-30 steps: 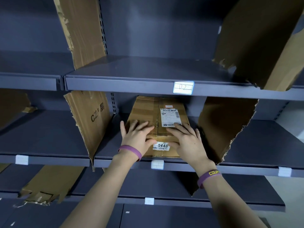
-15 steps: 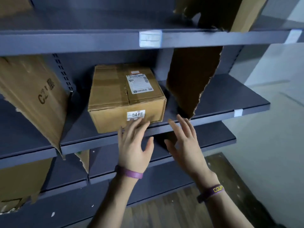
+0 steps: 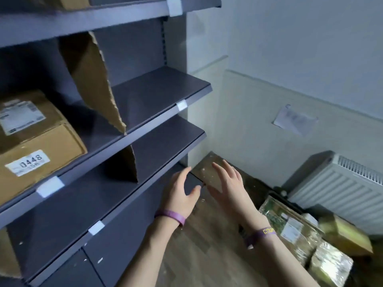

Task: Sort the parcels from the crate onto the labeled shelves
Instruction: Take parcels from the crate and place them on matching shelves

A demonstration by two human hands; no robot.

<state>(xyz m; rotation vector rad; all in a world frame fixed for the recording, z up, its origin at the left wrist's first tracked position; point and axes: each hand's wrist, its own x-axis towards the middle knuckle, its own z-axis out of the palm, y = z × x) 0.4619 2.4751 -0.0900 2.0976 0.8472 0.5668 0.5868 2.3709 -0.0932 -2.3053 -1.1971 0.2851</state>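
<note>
On the far left a brown cardboard box (image 3: 39,139) sits on the middle grey shelf (image 3: 157,90), a white sticker reading 0448 on its front face and a shipping label on top. A small white tag (image 3: 50,186) is stuck on the shelf edge just below it. Right of the box a torn cardboard divider (image 3: 93,83) stands upright on the same shelf, and a smaller one (image 3: 126,164) stands on the shelf below.

Further right, both hands hang in the air in front of the lowest shelf, over the wooden floor. The left hand (image 3: 180,193) has its fingers loosely spread and grips nothing; the right hand (image 3: 230,189) is likewise spread and bare. Each wrist carries a purple band.

Low on the right several wrapped parcels (image 3: 290,224) lie together, blurred, just beside a white radiator (image 3: 348,193).
</note>
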